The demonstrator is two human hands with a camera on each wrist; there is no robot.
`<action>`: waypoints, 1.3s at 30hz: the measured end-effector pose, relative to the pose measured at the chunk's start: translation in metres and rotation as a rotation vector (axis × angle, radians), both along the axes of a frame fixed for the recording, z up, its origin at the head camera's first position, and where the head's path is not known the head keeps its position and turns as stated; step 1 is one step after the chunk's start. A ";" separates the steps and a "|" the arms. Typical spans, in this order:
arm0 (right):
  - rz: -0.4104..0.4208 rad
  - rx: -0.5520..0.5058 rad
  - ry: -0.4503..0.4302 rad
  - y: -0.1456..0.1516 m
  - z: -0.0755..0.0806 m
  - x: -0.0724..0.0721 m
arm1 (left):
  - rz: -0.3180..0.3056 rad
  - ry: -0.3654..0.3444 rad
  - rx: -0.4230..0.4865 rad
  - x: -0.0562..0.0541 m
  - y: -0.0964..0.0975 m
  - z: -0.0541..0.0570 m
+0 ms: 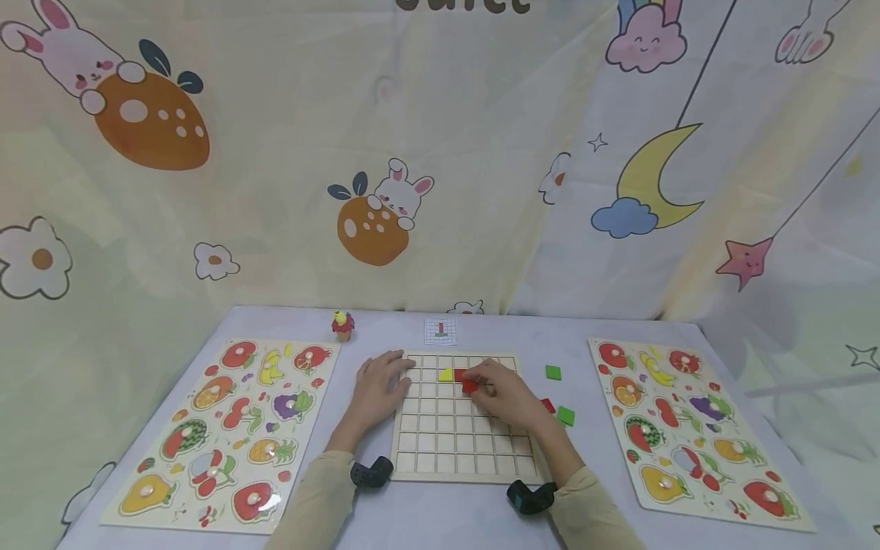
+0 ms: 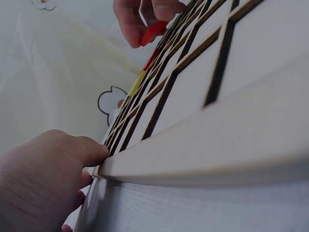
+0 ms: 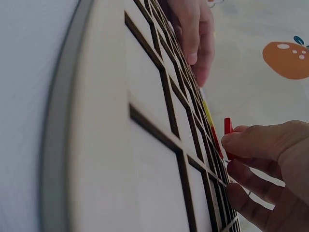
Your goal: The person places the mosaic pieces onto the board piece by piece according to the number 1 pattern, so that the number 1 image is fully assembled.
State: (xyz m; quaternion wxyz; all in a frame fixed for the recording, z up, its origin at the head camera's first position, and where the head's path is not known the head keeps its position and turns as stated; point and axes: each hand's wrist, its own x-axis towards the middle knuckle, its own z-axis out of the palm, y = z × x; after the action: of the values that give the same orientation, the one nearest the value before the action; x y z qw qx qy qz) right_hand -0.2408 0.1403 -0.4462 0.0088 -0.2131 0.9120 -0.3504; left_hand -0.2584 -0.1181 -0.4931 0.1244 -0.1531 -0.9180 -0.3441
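Sleeves (image 1: 312,500) foremost, left hand (image 1: 374,389) loosely spread at the board's (image 1: 426,442) far-left corner, the right hand (image 1: 507,396) pinches a red tile (image 1: 470,387), seemingly mid-placement, needing careful lowering.

We look from the head camera forward and down over the counter (image 1: 426,523), from far enough back to take in both its far corners and the backdrop (image 1: 275,130) behind its far edge. Our left wrist view sits low and very near the grid board (image 2: 193,157), by its near left corner, facing across it toward the counter's far edge (rolled well over on its side). Our right wrist view mirrors this from the board's near right corner. Both wrist views share the grid, left hand (image 1: 376,391), right hand (image 1: 505,396) and backdrop; our head view sees these from above.
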 end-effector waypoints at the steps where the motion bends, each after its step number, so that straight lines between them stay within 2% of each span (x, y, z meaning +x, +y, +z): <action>1: -0.003 -0.001 -0.013 -0.001 0.000 0.000 | -0.001 0.000 0.001 0.000 0.000 0.000; 7: -0.013 0.012 -0.036 -0.006 0.000 0.001 | 0.001 0.010 -0.010 -0.002 0.000 -0.002; 15: 0.007 0.063 0.011 -0.009 -0.003 -0.002 | 0.010 0.019 -0.023 -0.001 -0.001 -0.001; 31: 0.029 0.085 0.017 -0.011 -0.005 -0.001 | 0.011 0.006 -0.019 0.000 0.000 -0.001; 39: 0.046 0.155 0.062 -0.012 -0.004 -0.002 | 0.010 0.005 -0.021 0.001 0.000 0.001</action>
State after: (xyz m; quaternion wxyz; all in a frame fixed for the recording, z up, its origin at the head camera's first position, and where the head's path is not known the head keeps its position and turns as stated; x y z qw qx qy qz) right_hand -0.2425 0.1281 -0.4498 0.0053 -0.2431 0.9312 -0.2716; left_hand -0.2576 -0.1177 -0.4926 0.1266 -0.1506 -0.9220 -0.3335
